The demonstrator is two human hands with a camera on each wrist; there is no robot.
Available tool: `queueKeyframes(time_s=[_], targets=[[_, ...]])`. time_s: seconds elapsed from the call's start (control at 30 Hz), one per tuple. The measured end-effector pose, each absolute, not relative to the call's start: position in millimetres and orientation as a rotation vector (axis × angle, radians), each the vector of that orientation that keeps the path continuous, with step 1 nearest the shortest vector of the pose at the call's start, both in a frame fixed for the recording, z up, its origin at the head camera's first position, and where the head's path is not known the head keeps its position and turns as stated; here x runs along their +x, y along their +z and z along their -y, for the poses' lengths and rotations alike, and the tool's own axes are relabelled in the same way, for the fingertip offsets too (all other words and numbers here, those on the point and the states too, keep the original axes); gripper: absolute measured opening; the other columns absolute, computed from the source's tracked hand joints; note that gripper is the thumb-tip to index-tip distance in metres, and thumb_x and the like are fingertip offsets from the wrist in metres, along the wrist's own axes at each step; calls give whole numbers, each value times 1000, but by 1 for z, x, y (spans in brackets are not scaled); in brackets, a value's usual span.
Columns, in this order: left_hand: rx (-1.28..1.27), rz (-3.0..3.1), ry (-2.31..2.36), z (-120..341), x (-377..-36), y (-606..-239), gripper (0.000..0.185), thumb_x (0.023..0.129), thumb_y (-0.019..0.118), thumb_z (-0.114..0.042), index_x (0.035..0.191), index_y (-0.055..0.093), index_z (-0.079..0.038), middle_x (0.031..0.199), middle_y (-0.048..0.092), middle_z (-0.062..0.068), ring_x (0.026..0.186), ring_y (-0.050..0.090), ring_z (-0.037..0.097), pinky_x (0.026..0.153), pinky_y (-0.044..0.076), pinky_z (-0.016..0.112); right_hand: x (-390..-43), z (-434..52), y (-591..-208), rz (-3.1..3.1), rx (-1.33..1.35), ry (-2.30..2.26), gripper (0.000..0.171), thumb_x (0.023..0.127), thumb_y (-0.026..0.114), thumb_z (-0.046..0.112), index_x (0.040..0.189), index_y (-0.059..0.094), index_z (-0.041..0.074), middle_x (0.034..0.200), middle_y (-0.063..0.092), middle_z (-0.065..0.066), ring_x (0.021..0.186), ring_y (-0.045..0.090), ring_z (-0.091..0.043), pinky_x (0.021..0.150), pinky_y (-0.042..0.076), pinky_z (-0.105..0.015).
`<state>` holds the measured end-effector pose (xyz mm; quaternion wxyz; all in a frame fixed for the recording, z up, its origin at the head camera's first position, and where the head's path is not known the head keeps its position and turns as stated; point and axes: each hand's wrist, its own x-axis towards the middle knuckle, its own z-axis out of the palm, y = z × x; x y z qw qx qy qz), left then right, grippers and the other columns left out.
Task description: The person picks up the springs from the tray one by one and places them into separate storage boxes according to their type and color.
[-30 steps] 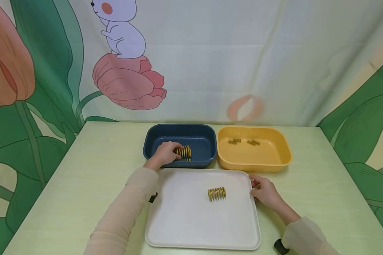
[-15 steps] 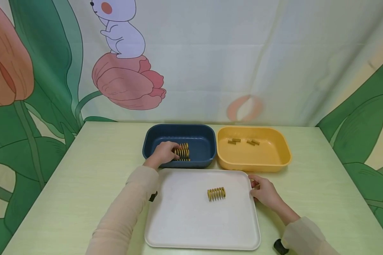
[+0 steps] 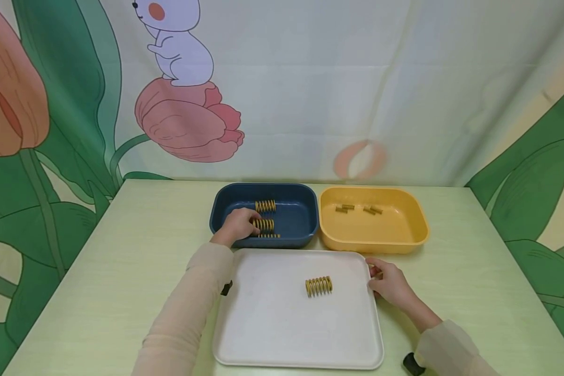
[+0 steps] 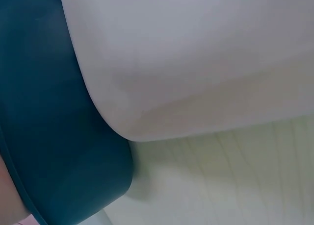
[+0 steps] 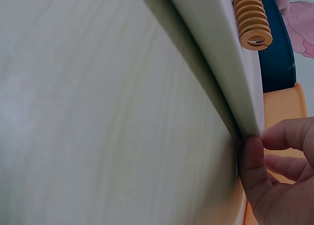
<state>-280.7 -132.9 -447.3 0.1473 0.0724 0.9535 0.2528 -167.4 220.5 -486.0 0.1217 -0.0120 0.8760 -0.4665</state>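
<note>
Inside the navy bin (image 3: 295,242), my left hand (image 3: 237,224) holds a yellow coil spring (image 3: 264,225) by its left end; its fingertips are partly hidden. Behind that spring lies a second spring (image 3: 265,206), and a third spring (image 3: 269,236) shows only its top over the front wall. With thumb and fingers, my right hand (image 3: 391,282) pinches the right edge of a white tray (image 3: 301,334) near its far corner, as the right wrist view confirms at the thumb (image 5: 252,159). One more yellow spring (image 3: 318,286) lies on its side on the tray.
A yellow bin (image 3: 376,243) stands right beside the navy one, with several small brass-coloured pieces (image 3: 372,210) in it. Both bins sit behind the tray on a pale green table (image 3: 460,250). A printed curtain (image 3: 291,104) hangs at the table's back edge.
The spring at my left hand has shifted slightly left. The spring behind it has moved toward the back of the navy bin, apart from it. My right hand and the tray stay put.
</note>
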Motion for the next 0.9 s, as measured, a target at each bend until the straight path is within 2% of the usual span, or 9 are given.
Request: queueKeyframes(time_s=[0.5, 0.9], targets=[[130, -2728, 744, 133, -279, -449, 37, 91, 65, -5, 127, 61, 1, 129, 61, 19, 121, 56, 33, 103, 46, 45, -167, -221, -487, -2559, -21, -1360, 56, 77, 53, -10, 132, 48, -16, 92, 53, -15, 70, 51, -15, 54, 49, -25], [149, -2764, 844, 135, -281, -449, 40, 92, 66, -9, 130, 59, 0, 129, 62, 19, 120, 57, 33, 103, 45, 45, -166, -221, -487, -2559, -15, -1359, 56, 77, 53, -10, 132, 48, -16, 92, 53, -15, 70, 51, -16, 55, 48, -25]])
